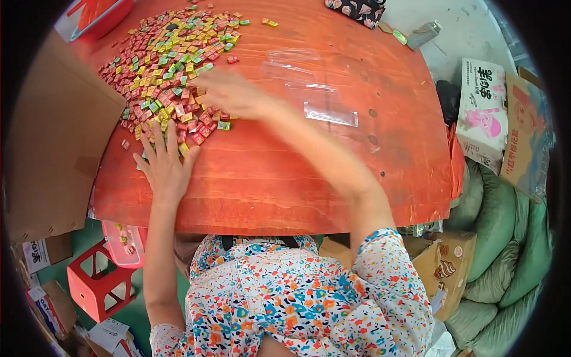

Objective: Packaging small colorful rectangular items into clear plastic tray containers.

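Note:
A wide heap of small block-shaped wrapped candies (169, 74) in red, yellow and green spreads over the far left of the red table (267, 190). My left hand (165, 163) lies at the near edge of the heap, fingers spread, the fingertips touching candies. Over the heap's right side reaches my right hand (232, 95), smeared by motion; whether its fingers hold anything does not show. Right of that hand lies a transparent plastic tray (331, 114), long and shallow. More thin transparent plastic pieces (291, 65) lie beyond it.
A cardboard box (53, 137) stands against the table's left side. At the far left is a red basin (104, 21); a floral pouch (360, 11) sits at the far edge. Printed cartons (482, 113) and green sacks (505, 238) crowd the right. A red stool (98, 285) stands lower left.

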